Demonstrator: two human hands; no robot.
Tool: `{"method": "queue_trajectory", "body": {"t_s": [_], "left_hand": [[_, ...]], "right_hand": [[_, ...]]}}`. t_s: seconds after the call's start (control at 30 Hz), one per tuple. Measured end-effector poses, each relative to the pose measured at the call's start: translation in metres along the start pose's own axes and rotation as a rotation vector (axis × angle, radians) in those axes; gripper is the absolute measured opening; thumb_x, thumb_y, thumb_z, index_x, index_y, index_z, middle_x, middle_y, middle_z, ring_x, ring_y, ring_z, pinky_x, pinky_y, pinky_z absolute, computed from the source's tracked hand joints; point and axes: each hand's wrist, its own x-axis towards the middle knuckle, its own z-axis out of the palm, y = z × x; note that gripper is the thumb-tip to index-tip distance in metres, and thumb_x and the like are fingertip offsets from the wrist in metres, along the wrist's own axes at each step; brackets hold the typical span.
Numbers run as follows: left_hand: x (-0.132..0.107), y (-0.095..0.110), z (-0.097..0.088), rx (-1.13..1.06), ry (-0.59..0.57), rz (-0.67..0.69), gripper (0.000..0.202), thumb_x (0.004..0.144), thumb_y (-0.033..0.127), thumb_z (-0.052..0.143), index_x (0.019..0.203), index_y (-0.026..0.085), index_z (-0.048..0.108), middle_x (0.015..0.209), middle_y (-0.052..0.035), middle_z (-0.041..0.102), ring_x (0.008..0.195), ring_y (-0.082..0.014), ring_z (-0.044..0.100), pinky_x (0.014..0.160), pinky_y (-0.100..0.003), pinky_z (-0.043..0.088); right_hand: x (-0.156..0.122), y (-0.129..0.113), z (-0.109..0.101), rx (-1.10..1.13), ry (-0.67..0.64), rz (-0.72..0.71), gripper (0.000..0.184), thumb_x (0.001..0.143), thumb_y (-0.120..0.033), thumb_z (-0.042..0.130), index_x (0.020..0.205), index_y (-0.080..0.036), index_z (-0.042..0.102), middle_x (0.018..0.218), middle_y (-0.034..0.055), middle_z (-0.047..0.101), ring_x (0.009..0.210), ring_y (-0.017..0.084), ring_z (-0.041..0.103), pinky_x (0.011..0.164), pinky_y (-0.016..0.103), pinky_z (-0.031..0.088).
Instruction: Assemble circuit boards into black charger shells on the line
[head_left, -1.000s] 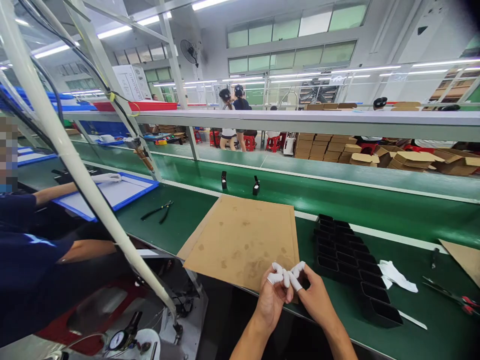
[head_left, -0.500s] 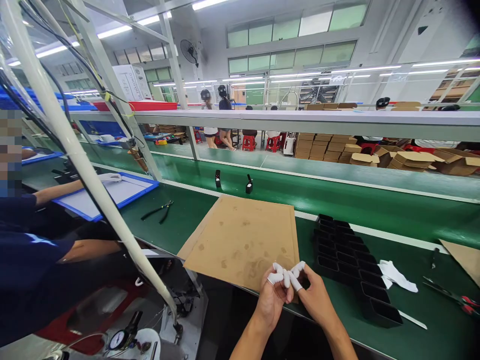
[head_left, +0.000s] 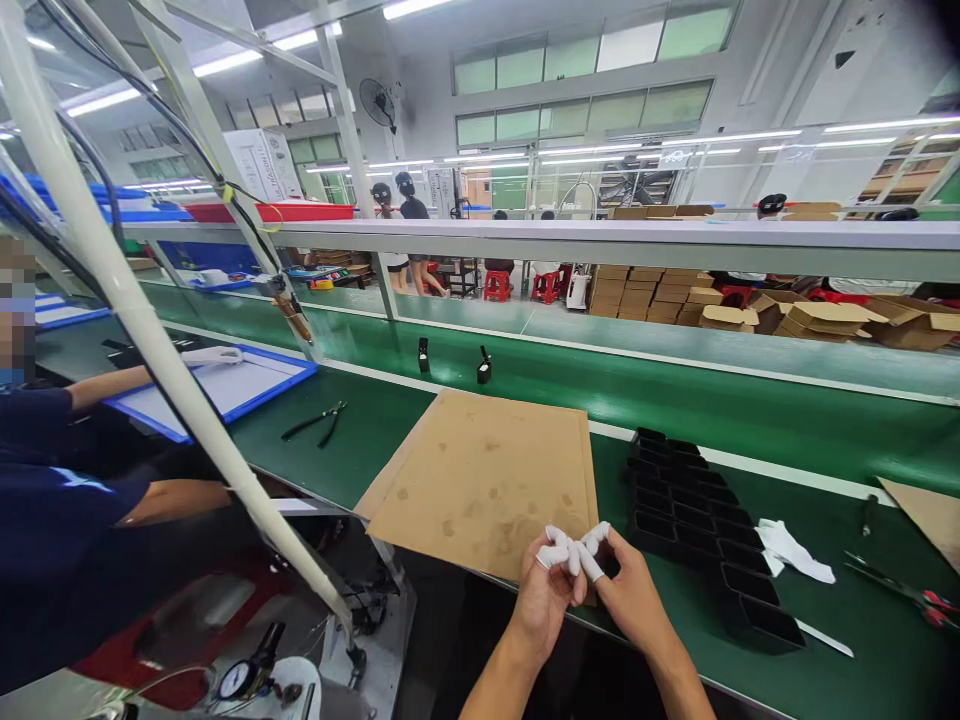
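Observation:
My left hand [head_left: 543, 588] and my right hand [head_left: 628, 582] meet at the fingertips over the front edge of a brown cardboard sheet [head_left: 495, 470]. White finger cots [head_left: 556, 553] cover the tips of several fingers on both hands. The fingers are bent and pressed together in a pinch. Whatever may sit between them is hidden. To the right of my right hand stand rows of black open-topped boxes [head_left: 694, 515], joined closely on the green bench.
Cutting pliers [head_left: 315, 424] lie left of the cardboard. A white cloth [head_left: 793, 550] and red-handled scissors [head_left: 900, 590] lie at the right. Two small black items [head_left: 484, 368] stand on the green belt [head_left: 675, 395]. A slanted white pole [head_left: 180, 350] separates me from a co-worker's arm [head_left: 112, 385].
Both small black items on the belt have shifted left. Two people far behind have also moved left. My hands keep practically the same place and pose.

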Motion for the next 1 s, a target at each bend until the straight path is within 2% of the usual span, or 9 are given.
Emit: {"method": "queue_trajectory", "body": {"t_s": [0.4,0.53,0.77,1.0], "left_hand": [[0.0002,-0.0023,0.0008,0.000,0.011,0.003,0.022,0.079,0.029,0.073,0.075,0.018,0.055,0.065,0.0046,0.053,0.046,-0.0073,0.048,0.050,-0.024,0.028],[0.0006,-0.0025,0.0022,0.009,0.038,0.020,0.026,0.080,0.033,0.076,0.073,0.017,0.055,0.067,0.0039,0.055,0.046,-0.0072,0.050,0.050,-0.024,0.030],[0.0003,-0.0038,0.0002,0.014,0.061,-0.004,0.022,0.078,0.030,0.076,0.078,0.018,0.057,0.066,0.0049,0.055,0.045,-0.0073,0.049,0.049,-0.023,0.030],[-0.0040,0.0028,0.0061,0.067,0.021,0.000,0.030,0.080,0.034,0.080,0.080,0.019,0.054,0.065,0.0065,0.052,0.045,-0.0059,0.046,0.049,-0.023,0.027]], "right_hand": [[-0.0005,-0.0039,-0.0014,0.006,0.002,0.002,0.026,0.100,-0.044,0.059,0.085,-0.023,0.059,0.081,0.0012,0.065,0.078,0.020,0.059,0.075,0.033,0.046],[-0.0007,-0.0043,-0.0014,0.016,-0.002,0.010,0.027,0.099,-0.046,0.060,0.086,-0.023,0.060,0.082,0.0015,0.066,0.079,0.021,0.060,0.076,0.033,0.047],[0.0000,-0.0088,-0.0018,0.013,0.011,0.011,0.026,0.097,-0.046,0.060,0.086,-0.022,0.062,0.083,0.0026,0.068,0.078,0.021,0.062,0.075,0.033,0.047],[-0.0012,-0.0041,0.0005,0.011,0.013,0.011,0.023,0.098,-0.043,0.060,0.086,-0.023,0.061,0.083,0.0018,0.068,0.078,0.021,0.062,0.076,0.033,0.048]]}}
